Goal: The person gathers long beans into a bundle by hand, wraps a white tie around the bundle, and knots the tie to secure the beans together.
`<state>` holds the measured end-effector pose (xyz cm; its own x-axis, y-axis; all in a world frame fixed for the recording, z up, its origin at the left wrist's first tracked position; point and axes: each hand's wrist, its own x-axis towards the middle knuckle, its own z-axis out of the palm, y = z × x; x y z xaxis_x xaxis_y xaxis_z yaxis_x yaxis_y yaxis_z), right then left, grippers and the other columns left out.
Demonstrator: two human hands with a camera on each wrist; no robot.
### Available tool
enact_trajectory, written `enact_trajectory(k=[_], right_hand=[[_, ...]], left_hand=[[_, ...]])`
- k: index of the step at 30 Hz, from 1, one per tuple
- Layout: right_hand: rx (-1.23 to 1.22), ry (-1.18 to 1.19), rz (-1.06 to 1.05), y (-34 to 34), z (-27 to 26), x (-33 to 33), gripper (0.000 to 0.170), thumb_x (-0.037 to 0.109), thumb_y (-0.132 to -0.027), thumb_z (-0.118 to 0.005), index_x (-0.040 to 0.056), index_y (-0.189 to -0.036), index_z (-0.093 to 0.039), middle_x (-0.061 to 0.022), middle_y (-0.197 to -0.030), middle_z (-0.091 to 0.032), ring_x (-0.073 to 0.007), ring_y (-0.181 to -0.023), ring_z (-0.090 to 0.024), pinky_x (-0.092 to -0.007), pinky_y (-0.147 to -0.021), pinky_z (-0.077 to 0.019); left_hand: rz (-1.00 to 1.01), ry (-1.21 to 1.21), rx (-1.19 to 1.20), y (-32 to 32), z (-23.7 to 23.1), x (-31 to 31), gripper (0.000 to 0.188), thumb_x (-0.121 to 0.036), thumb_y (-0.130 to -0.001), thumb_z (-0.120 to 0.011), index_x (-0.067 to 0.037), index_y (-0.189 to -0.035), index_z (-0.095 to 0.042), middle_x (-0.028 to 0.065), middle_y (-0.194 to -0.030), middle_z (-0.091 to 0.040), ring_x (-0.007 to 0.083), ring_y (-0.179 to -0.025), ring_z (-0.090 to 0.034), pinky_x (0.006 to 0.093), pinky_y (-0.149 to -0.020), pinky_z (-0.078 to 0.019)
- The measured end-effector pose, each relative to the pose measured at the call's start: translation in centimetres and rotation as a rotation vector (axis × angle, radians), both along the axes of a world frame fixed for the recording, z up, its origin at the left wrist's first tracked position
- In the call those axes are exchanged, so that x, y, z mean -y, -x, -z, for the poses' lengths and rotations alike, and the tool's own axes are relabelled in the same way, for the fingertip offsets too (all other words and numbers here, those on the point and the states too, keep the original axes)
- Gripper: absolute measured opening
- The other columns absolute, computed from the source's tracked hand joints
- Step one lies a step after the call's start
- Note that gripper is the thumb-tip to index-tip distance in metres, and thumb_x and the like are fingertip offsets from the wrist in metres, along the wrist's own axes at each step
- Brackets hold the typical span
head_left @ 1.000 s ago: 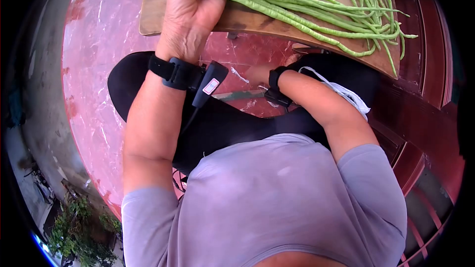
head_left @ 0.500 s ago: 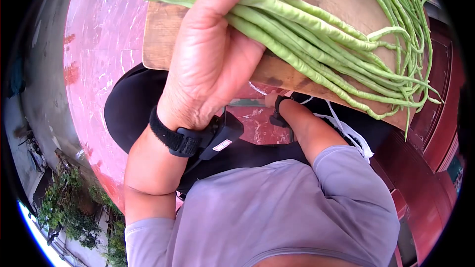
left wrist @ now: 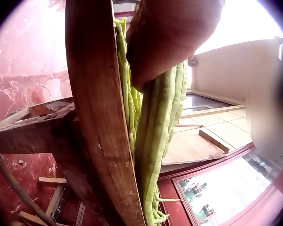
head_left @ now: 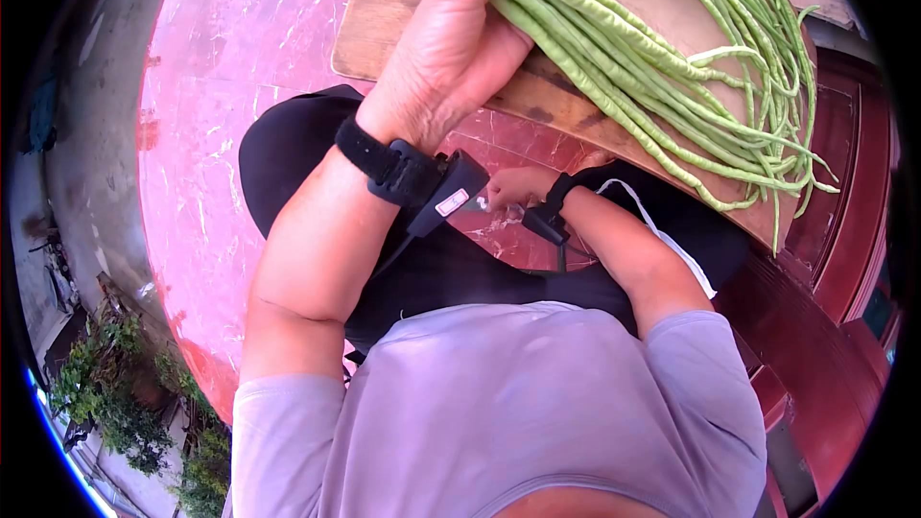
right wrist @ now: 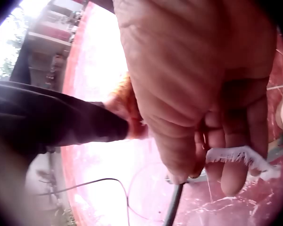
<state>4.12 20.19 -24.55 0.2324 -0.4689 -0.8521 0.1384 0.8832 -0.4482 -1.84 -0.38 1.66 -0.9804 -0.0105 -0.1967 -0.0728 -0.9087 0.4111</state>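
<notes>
A bundle of long green beans lies along a wooden board, its thin tips trailing toward the right end. My left hand grips the bundle near its left end, thumb on the near side; part of its fingers is hidden behind the beans. In the left wrist view, the beans stand out beside the board's edge. Below the board, between the knees, is my right hand. Its curled fingers hold a white frayed strip, seen across the fingers in the right wrist view.
Wooden legs and bars support the board. A white cloth with a strap lies on the right thigh. Dark red panelling stands at the right. A thin cable crosses the red-marbled floor.
The head view has shifted, so the board and beans came nearer, then drew back somewhat. My left hand keeps its grip. My right hand, blurred and partly hidden earlier, shows more plainly beneath the board.
</notes>
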Motion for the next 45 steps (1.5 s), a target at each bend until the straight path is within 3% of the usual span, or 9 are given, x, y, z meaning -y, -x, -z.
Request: enact_trajectory(k=[3,7,13,18,23,31,38,42,45], right_hand=[[-0.275,0.155,-0.232,1.0,-10.7,2.2,0.016,0.019,-0.086,-0.065,0.0028,-0.089,-0.063,-0.0076,-0.071,-0.065,-0.0156,-0.057,-0.060,-0.0331,-0.053,-0.0489],[-0.515,0.783,-0.025,2.9,-22.6,0.4,0.014,0.014,-0.089,-0.060,0.0016,-0.094,-0.061,-0.0049,-0.079,-0.064,-0.0139,-0.068,-0.060,-0.0285,-0.060,-0.0480],[-0.640,0.608,0.615,4.8,-40.3,-0.6,0.018,0.008,-0.098,-0.053,0.0009,-0.115,-0.055,-0.0084,-0.093,-0.068,-0.0027,-0.062,-0.054,-0.0161,-0.052,-0.0415],[-0.929,1.192,1.072,7.6,-42.1,1.6,0.023,0.013,-0.099,-0.055,0.0010,-0.119,-0.054,-0.0125,-0.101,-0.069,-0.0011,-0.050,-0.045,-0.0133,-0.048,-0.0380],[-1.203,1.185,1.149,11.5,-40.8,5.8,0.019,0.014,-0.100,-0.055,0.0039,-0.116,-0.054,-0.0105,-0.103,-0.070,-0.0016,-0.052,-0.047,-0.0157,-0.045,-0.0376],[-1.141,0.860,0.463,15.8,-35.1,6.9,0.011,0.004,-0.093,-0.055,-0.0009,-0.100,-0.063,-0.0046,-0.088,-0.068,-0.0117,-0.081,-0.064,-0.0262,-0.079,-0.0502],[-1.187,0.774,0.289,16.1,-35.4,6.5,0.012,0.008,-0.090,-0.058,0.0020,-0.098,-0.064,-0.0061,-0.081,-0.066,-0.0133,-0.079,-0.063,-0.0294,-0.074,-0.0497],[-1.290,0.720,0.160,15.8,-35.5,7.0,0.015,0.010,-0.087,-0.059,0.0028,-0.099,-0.065,-0.0098,-0.082,-0.068,-0.0177,-0.078,-0.065,-0.0321,-0.073,-0.0504],[-1.749,0.410,0.110,15.0,-35.9,7.6,0.016,0.009,-0.086,-0.060,0.0031,-0.099,-0.066,-0.0129,-0.082,-0.068,-0.0209,-0.078,-0.066,-0.0351,-0.071,-0.0504]], left_hand=[[0.041,0.016,-0.217,0.7,2.5,0.5,0.025,-0.020,-0.095,-0.062,0.002,-0.108,-0.065,0.0103,-0.106,-0.067,0.0218,-0.110,-0.060,0.0375,-0.105,-0.0436],[-0.027,0.046,-0.218,0.6,1.4,0.1,0.016,-0.016,-0.092,-0.066,-0.003,-0.100,-0.062,0.0092,-0.093,-0.067,0.0272,-0.105,-0.063,0.0436,-0.103,-0.0467],[0.027,0.046,-0.219,-0.1,0.9,0.3,0.015,-0.016,-0.093,-0.065,-0.009,-0.104,-0.057,0.0073,-0.096,-0.067,0.0257,-0.110,-0.062,0.0437,-0.103,-0.0467],[0.099,0.100,-0.216,-0.3,1.1,0.3,0.020,-0.021,-0.093,-0.064,-0.007,-0.106,-0.058,0.0072,-0.104,-0.066,0.0187,-0.105,-0.061,0.0355,-0.100,-0.0444],[0.067,0.255,-0.171,-1.2,-0.2,-0.1,0.030,-0.025,-0.091,-0.066,-0.007,-0.111,-0.053,0.0064,-0.109,-0.062,0.0203,-0.113,-0.056,0.0378,-0.104,-0.0420],[-0.197,0.627,-0.220,-2.0,-1.8,-0.6,0.030,-0.025,-0.087,-0.075,-0.009,-0.107,-0.060,-0.0022,-0.100,-0.059,0.0083,-0.093,-0.054,0.0264,-0.084,-0.0449],[-0.306,0.827,-0.130,-1.8,-1.0,-1.2,0.027,-0.022,-0.086,-0.076,-0.006,-0.103,-0.062,-0.0007,-0.096,-0.063,0.0070,-0.087,-0.057,0.0256,-0.075,-0.0504],[-0.428,0.941,-0.139,-1.0,0.0,-1.5,0.046,-0.023,-0.075,-0.084,-0.006,-0.108,-0.057,0.0067,-0.101,-0.058,0.0229,-0.100,-0.054,0.0372,-0.087,-0.0454],[-0.410,0.934,-0.131,-1.0,0.0,-1.3,0.039,-0.023,-0.075,-0.083,-0.006,-0.101,-0.061,0.0079,-0.097,-0.058,0.0261,-0.102,-0.050,0.0406,-0.093,-0.0398]])
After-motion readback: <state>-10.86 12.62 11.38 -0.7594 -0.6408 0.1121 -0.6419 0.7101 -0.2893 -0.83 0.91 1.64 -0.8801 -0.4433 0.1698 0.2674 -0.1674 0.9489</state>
